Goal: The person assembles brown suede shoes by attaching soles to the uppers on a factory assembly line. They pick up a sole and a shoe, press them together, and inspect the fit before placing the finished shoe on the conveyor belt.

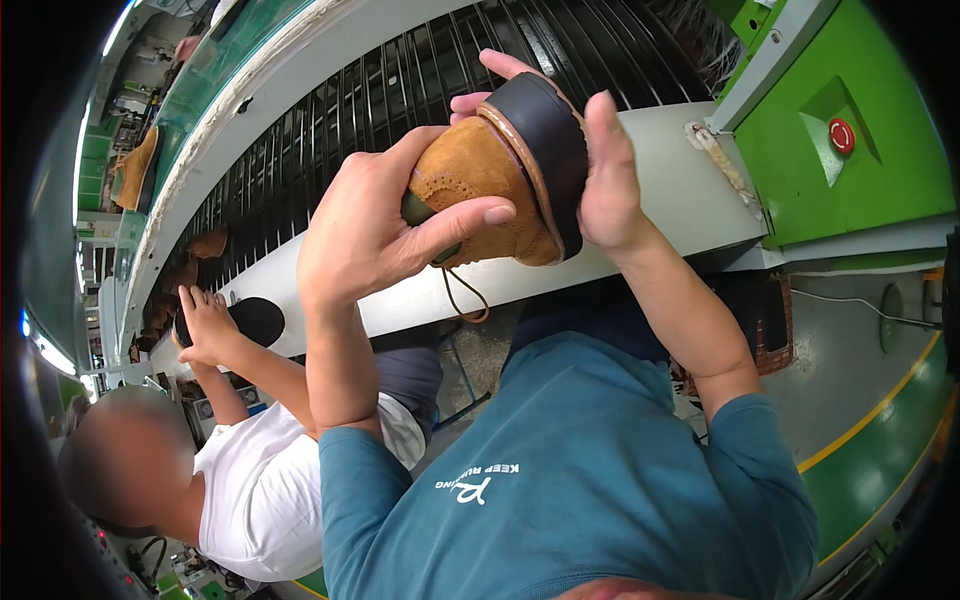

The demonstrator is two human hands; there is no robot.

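A tan suede shoe with perforated trim and a dark sole is held up in the air, tilted so the sole faces right. My left hand is closed around its upper, the thumb lying across the suede. Against the sole and its edge presses my right hand, thumb upright; fingertips show beyond the shoe's far side, partly hidden. From the shoe's lower side hangs a looped brown lace. The shoe's opening is mostly covered by my left hand.
Behind the shoe runs a conveyor of dark rollers with a white edge. A green machine housing with a red stop button stands right. At left, a co-worker handles a dark-soled shoe. Another tan shoe sits upper left.
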